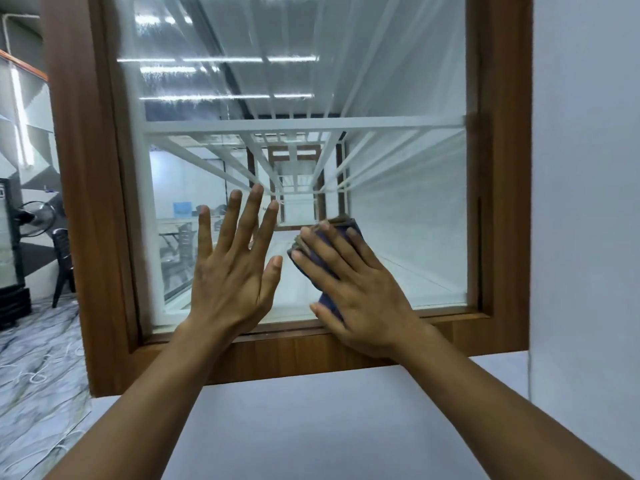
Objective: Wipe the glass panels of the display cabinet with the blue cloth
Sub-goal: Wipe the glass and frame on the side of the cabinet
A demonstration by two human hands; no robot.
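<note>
A glass panel (398, 220) in a brown wooden frame (86, 202) fills the view. My right hand (356, 289) lies flat on the lower part of the glass and presses a folded blue cloth (325, 251) against it; the cloth shows between and beyond the fingers. My left hand (232, 268) rests flat on the glass just to the left, fingers spread, holding nothing. White shelves (301, 124) and bars show behind the glass.
The cabinet's white body (311, 427) runs below the frame and a white wall (585, 168) stands at the right. At the left are a marbled floor (34, 368), a dark chair (62, 265), a fan (34, 220) and a black appliance (10, 254).
</note>
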